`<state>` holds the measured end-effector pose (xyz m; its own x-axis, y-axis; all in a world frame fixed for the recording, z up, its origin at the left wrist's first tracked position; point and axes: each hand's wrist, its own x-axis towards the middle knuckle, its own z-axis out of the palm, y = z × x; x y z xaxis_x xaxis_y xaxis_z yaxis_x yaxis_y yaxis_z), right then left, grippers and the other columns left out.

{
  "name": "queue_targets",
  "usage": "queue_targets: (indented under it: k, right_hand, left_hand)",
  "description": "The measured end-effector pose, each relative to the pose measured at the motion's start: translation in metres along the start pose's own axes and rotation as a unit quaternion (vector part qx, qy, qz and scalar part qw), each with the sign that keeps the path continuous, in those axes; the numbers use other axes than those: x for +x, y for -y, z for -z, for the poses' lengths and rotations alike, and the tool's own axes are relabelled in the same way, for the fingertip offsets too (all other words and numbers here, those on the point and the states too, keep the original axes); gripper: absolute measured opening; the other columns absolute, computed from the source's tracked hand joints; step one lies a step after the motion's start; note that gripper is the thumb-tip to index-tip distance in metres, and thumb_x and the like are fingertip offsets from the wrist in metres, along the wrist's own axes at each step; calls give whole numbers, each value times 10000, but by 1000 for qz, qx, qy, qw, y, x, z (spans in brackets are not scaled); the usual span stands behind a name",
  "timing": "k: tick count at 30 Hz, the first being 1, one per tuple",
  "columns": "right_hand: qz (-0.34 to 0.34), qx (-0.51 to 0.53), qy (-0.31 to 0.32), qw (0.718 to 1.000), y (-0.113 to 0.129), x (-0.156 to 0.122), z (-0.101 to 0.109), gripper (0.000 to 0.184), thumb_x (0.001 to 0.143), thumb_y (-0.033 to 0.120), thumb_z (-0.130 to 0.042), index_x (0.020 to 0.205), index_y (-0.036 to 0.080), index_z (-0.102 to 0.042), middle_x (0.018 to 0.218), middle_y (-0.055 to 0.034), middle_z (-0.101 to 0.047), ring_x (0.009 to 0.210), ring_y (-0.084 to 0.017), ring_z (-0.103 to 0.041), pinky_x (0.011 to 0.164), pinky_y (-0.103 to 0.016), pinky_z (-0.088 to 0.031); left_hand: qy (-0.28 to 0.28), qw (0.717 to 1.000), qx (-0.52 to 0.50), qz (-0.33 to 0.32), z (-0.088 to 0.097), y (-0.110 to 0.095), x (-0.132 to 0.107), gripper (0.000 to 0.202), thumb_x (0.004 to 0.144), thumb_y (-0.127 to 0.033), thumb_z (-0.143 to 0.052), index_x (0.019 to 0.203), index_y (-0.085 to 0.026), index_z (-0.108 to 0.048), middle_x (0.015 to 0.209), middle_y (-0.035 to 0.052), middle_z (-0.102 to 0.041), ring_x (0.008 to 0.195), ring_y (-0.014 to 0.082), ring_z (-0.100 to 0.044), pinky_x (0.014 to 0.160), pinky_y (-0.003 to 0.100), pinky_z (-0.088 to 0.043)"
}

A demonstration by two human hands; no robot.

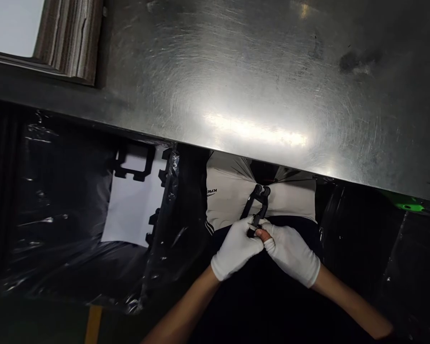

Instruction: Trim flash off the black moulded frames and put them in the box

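Note:
Both my hands wear white gloves and meet in front of my lap, below the table edge. Between them is a black plastic frame-like part [262, 206], tilted, with two rounded ends pointing away from me. My left hand [237, 246] is closed around its lower left side. The lower right end is pinched by my right hand [289, 251], whose bare thumb tip sticks out of the glove. The fingertips partly cover the lower end of the part.
A scratched metal table [186, 62] spans the top, with a stack of cardboard sheets [69, 38] at its left. Left of me stands a container lined with black plastic [68, 200], with a white sheet [129, 210] and a black notched frame [134, 174] inside. A green object [410, 206] is at right.

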<state>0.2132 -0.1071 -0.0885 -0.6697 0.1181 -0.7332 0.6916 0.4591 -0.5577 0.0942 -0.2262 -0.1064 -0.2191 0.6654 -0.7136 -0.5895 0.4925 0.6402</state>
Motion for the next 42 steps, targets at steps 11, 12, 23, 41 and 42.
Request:
queue_targets:
  k: [11, 12, 23, 41, 42]
  right_hand:
    - [-32, 137, -35, 989, 0, 3, -8, 482, 1186, 440, -393, 1497, 238, -700, 1152, -73, -837, 1072, -239, -806, 971, -323, -607]
    - [-35, 136, -39, 989, 0, 3, -9, 479, 1184, 446, -394, 1483, 242, -707, 1135, -71, -837, 1066, -242, -805, 967, -324, -604]
    - [84, 191, 34, 977, -37, -21, 21, 620, 1133, 751, -292, 874, 229, -504, 749, 17, -564, 633, -146, -514, 632, -291, -417]
    - [3, -22, -3, 1000, -23, -44, 1, 678, 1154, 697, -92, 1045, 240, -581, 798, -16, -691, 637, -164, -634, 628, -288, -431]
    - [2, -29, 3, 1000, -23, -43, 2, 679, 1154, 695, -90, 1056, 242, -586, 799, -16, -692, 635, -167, -634, 623, -288, -426]
  left_hand:
    - [-70, 996, 55, 10, -2, 13, 1, 114, 705, -276, -688, 715, -184, -621, 673, -36, -572, 661, 133, -478, 638, 289, -425]
    - [-73, 996, 57, 13, -2, 14, 1, 135, 710, -297, -694, 722, -183, -621, 683, -34, -570, 670, 135, -480, 642, 289, -425]
    - [139, 979, 143, 35, 28, -11, -2, 439, 738, -345, -824, 1110, -198, -645, 937, 2, -642, 856, 195, -593, 790, 347, -524]
    - [-145, 748, 630, -151, -10, 6, -34, 283, 913, -450, -709, 826, -181, -698, 635, 43, -714, 596, 291, -734, 598, 419, -535]
    - [-150, 744, 632, -159, -10, 6, -34, 269, 908, -434, -712, 809, -185, -690, 623, 39, -705, 580, 285, -725, 588, 419, -532]
